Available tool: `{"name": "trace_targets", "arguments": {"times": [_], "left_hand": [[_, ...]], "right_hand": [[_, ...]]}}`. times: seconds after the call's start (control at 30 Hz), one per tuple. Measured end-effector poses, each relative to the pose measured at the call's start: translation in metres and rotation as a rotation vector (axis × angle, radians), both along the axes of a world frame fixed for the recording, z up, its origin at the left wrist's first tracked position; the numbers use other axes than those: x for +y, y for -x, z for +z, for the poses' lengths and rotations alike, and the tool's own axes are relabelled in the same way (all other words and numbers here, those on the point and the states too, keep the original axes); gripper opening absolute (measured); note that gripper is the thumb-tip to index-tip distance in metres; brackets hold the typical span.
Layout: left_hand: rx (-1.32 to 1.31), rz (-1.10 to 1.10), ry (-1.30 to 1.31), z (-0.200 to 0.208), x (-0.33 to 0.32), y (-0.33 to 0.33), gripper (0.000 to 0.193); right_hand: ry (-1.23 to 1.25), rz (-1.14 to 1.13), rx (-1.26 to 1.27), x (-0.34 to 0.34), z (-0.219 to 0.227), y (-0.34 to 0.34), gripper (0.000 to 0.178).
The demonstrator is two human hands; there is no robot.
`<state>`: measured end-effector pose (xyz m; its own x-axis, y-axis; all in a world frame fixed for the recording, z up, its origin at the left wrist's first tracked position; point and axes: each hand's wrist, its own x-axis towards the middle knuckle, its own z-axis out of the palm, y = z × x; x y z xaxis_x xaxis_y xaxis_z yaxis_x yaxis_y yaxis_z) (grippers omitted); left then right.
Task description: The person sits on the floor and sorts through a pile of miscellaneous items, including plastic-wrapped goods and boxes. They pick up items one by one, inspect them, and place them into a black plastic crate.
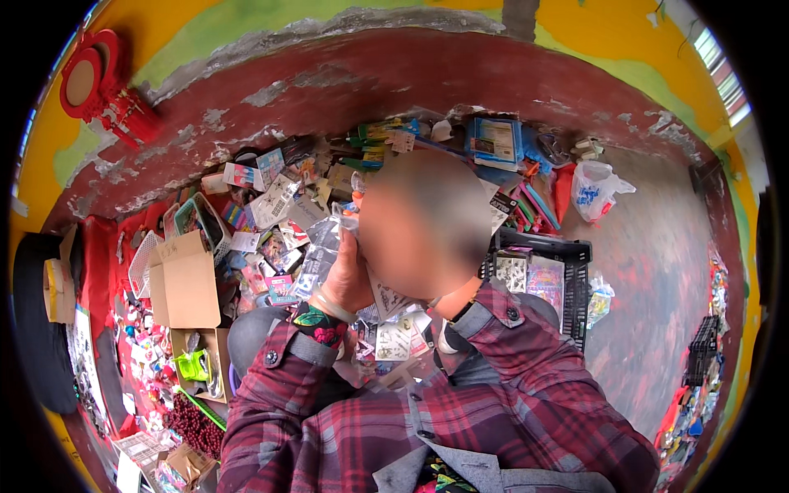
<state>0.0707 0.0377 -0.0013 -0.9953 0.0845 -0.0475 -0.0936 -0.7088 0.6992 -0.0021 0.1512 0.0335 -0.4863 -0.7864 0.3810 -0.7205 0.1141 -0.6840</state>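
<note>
My left hand [348, 278] is raised in front of me, its fingers closed at the edge of a clear plastic bag [322, 251] with dark print. Part of those fingers disappears behind a large blurred patch. The same patch covers most of my right hand [457, 301]; only its wrist side shows, so its fingers and anything in them are hidden. Below and between my wrists lie white sheets with dark printed figures [400, 338]. A small orange-tipped thing [357, 197] shows just above my left hand; its kind is unclear.
A black plastic crate [582, 256] with packaged sheets stands to the right. Left are an open cardboard box [186, 283] and a basket [215, 226]. Mixed packets lie along the wall. A white plastic bag [598, 191] sits at the far right; dark red beads [193, 423] lie near left.
</note>
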Motion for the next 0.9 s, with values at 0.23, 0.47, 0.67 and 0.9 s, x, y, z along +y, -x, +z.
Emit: {"name": "trace_targets", "arguments": {"times": [0.23,0.47,0.67,0.9], "left_hand": [[-0.105,-0.106,-0.205,-0.018,-0.002,-0.003,0.062],[-0.044,0.064,-0.278,-0.015,-0.007,0.002,0.055],[-0.108,0.048,-0.362,-0.015,-0.009,0.004,0.054],[-0.2,-0.065,-0.363,-0.016,-0.012,0.003,0.048]], "right_hand": [[-0.149,-0.351,0.118,0.004,-0.035,0.029,0.042],[-0.026,-0.225,0.088,-0.003,-0.011,0.001,0.042],[0.082,-0.256,0.264,-0.013,-0.035,0.009,0.042],[0.095,-0.562,0.158,-0.008,-0.049,0.039,0.038]]}}
